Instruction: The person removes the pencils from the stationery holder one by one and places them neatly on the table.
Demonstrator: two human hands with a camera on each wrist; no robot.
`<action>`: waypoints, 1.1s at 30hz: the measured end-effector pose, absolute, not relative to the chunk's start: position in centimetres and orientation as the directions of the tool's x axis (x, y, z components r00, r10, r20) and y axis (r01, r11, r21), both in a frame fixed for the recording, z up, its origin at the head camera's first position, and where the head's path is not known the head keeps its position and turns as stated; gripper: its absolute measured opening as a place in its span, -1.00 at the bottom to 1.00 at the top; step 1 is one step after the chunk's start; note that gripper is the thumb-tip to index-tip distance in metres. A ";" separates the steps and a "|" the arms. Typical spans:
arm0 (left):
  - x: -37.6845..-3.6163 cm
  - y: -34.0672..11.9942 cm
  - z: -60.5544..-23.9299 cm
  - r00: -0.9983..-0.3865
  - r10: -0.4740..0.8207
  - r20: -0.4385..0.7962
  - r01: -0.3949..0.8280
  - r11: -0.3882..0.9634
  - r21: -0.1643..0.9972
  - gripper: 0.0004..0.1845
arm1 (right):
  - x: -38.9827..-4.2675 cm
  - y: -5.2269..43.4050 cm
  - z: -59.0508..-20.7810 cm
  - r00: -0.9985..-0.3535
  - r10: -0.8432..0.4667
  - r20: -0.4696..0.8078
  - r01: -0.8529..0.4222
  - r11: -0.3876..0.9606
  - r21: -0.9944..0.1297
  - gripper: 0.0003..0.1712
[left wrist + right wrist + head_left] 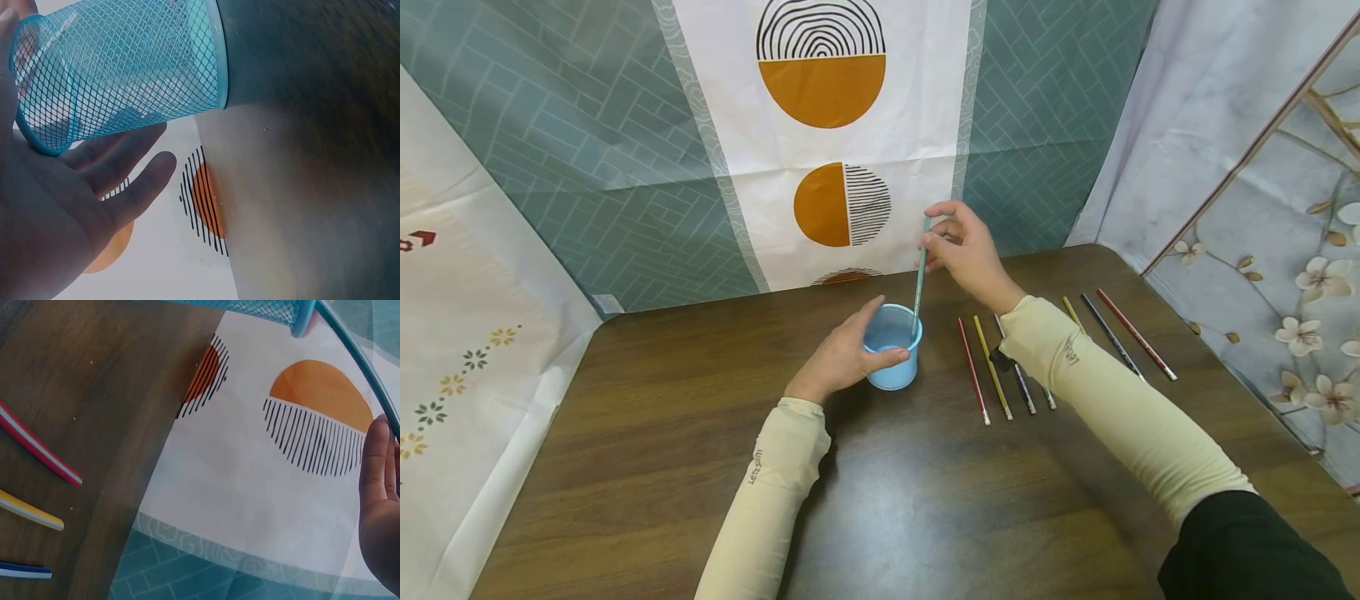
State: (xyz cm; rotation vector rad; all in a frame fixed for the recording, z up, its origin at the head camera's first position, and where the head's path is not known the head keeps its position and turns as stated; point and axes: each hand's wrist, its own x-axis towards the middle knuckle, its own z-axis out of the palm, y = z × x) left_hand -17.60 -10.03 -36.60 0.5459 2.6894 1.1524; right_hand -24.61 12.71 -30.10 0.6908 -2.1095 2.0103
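A light-blue mesh pencil cup (892, 379) stands upright on the table. My left hand (842, 354) holds it from the left near the rim, thumb across the front and fingers along the far side. In the left wrist view, the lower fingers (140, 194) stretch out beyond the mesh wall (144, 69). My right hand (962, 250) pinches a green pencil (921, 279) near its upper end. That pencil slants slightly, its lower end inside the cup at the right. The right wrist view shows the pencil (359, 356) running from the cup rim (303, 317) to the fingers.
Right of the cup lie several pencils in a row: a red one (973, 371), a yellow one (992, 367), and a dark blue one (1025, 389). The right forearm partly covers others. Farther right are a dark pencil (1112, 336) and another red pencil (1137, 335). A patterned cloth (917, 108) hangs behind the table.
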 end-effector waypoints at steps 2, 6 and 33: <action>-17.6 -10.0 -36.6 -0.920 0.393 -0.005 0.265 0.631 0.729 0.10 | -24.6 13.0 -30.0 -0.882 -0.216 0.418 -0.425 -0.016 -0.905 -0.67; -17.6 -9.9 -36.6 -0.921 0.390 -0.007 0.260 0.626 0.735 0.10 | -24.8 13.6 -29.8 -0.883 -0.200 0.425 -0.424 -0.050 -0.904 -0.68; -17.6 -10.0 -36.9 -0.920 0.392 -0.007 0.251 0.604 0.757 0.09 | -25.1 16.3 -30.8 -0.945 -0.068 0.319 -0.313 -0.081 -0.946 -0.72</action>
